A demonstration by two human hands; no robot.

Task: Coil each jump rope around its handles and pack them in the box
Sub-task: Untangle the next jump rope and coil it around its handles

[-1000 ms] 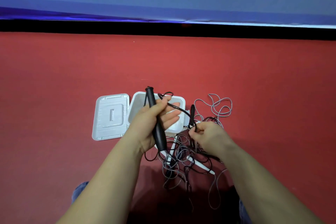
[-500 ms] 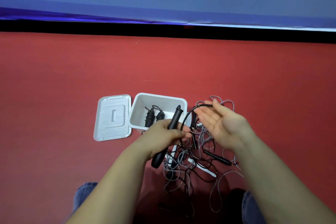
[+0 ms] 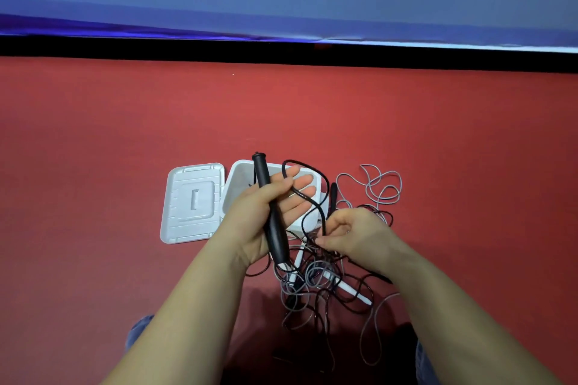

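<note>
Left hand (image 3: pixel 269 212): raised over the box, thumb pressing a black handle (image 3: pixel 269 212) against the palm; fingers straight and spread, one loop of black cord (image 3: pixel 308 197) draped across them.
Right hand (image 3: pixel 353 234): lower, right of the box; fingers curled, fingertips pinching the black cord where it drops from the loop.
Black handle: near upright, top end past the box's far rim, lower end above the tangle.
Box (image 3: pixel 240 184): white, open, on the red floor (image 3: pixel 125 166), mostly hidden behind the left hand; contents not readable.
Lid (image 3: pixel 192 201): white, flat on floor, touching the box's left side.
Tangle (image 3: pixel 316 284): black and grey cords heaped just before the box, a white handle (image 3: pixel 350 289) lying in it.
Grey loops (image 3: pixel 380 187): spread on floor right of the box.
</note>
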